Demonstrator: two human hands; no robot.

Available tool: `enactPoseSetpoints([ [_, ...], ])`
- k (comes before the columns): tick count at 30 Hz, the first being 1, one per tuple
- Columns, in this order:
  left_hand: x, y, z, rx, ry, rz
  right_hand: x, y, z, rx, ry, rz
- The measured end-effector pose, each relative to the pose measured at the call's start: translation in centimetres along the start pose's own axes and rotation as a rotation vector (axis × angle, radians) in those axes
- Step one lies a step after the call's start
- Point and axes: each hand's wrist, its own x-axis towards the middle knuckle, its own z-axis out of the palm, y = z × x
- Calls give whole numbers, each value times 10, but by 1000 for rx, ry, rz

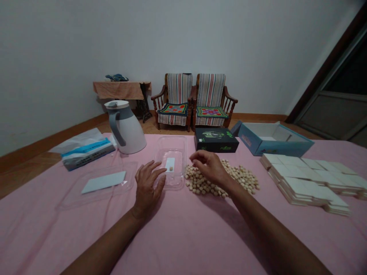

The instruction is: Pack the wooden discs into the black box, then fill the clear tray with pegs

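My left hand (pixel 147 185) lies flat on the pink tablecloth (pixel 183 236), fingers spread, its fingertips touching the near left corner of a clear plastic tray (pixel 171 148). One small beige piece (pixel 171 168) lies inside that tray on a white label. My right hand (pixel 209 166) hovers over a heap of small beige cube-like pieces (pixel 243 176), fingers curled down in a pinch; I cannot make out what, if anything, they hold.
A clear lid with a white card (pixel 103 181) lies left of the tray. Behind stand a white jug (pixel 126 127), a black box (pixel 216 139) and an open blue box (pixel 273 138). Stacked pale tiles (pixel 312 181) lie right. A blue-white packet (pixel 87 152) sits far left.
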Motion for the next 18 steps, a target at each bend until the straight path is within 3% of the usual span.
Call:
enactPoseSetpoints([
  [6,1,0,0,20,-10,10,-26,9,-10,-454,-381,-74],
  [9,1,0,-1,40,-13,25,-31,9,-5,-542,-455,-100],
  [13,1,1,-1,75,-13,43,-28,13,-6,-541,-399,-89],
  [18,2,2,-3,109,-37,64,-16,7,-12,-230,-125,-16],
])
